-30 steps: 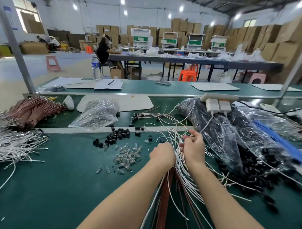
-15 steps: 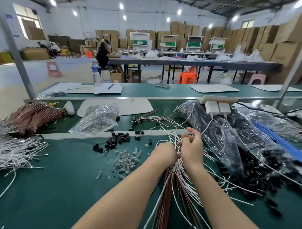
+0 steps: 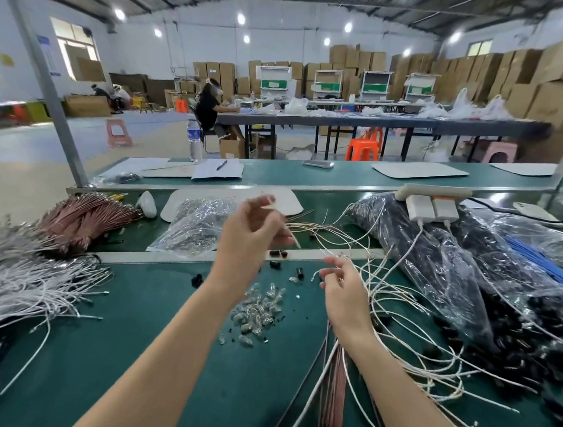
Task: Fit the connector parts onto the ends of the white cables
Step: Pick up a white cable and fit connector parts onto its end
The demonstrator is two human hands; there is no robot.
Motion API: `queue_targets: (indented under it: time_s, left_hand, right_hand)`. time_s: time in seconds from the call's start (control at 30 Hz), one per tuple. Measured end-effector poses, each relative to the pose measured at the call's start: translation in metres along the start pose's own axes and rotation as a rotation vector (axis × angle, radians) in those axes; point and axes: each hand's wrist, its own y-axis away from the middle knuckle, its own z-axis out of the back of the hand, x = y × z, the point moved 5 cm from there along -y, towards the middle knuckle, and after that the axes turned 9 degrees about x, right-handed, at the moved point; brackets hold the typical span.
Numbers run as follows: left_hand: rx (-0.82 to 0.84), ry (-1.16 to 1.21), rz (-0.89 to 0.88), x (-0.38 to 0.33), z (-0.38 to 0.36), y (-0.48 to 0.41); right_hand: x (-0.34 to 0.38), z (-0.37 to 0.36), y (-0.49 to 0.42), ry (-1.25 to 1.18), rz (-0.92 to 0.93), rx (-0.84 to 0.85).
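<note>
My left hand (image 3: 249,233) is raised above the green bench (image 3: 142,320), and its curled fingers pinch a single white cable (image 3: 293,237), which is motion-blurred. My right hand (image 3: 343,290) is lower and to the right, pinching another white cable near its metal-tipped end (image 3: 316,273). A loose bundle of white cables (image 3: 398,300) fans out to the right of that hand. A pile of small clear connector parts (image 3: 259,310) lies between my forearms. Several black caps (image 3: 278,254) lie scattered just beyond it.
A heap of white cables (image 3: 32,287) and a coppery-brown bundle (image 3: 82,219) fill the left side. A clear bag of parts (image 3: 195,226) sits at centre back. Black bags (image 3: 432,250) crowd the right under a power strip (image 3: 434,199). Brown wires (image 3: 333,391) run toward me.
My hands were together on the cable bundle. They have come apart: the left has lifted up and to the left with one cable, while the right stays low by the bundle.
</note>
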Motion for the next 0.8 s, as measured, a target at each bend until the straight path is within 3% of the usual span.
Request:
queue_targets:
  time_s: [0.1,0.17,0.43,0.6,0.8]
  left_hand:
    - [-0.171,-0.339,-0.288,-0.039,0.042,0.018]
    - [-0.256,-0.33,-0.323,-0.039,0.069,0.022]
    - [-0.572,0.117,0.089,0.095,0.15,0.051]
    - [-0.582,0.146,0.125,0.121,0.166,0.052]
    - [-0.598,0.11,0.13,0.128,0.17,0.051]
  right_hand:
    - [0.005,-0.029,-0.001,0.099,0.045,0.126]
    - [0.01,-0.052,-0.004,0.19,0.067,0.202]
    - [0.03,-0.127,-0.027,0.471,0.157,0.437]
    - [0.022,-0.162,-0.039,0.786,0.252,0.546]
    - [0.022,-0.18,-0.046,0.985,0.421,0.497]
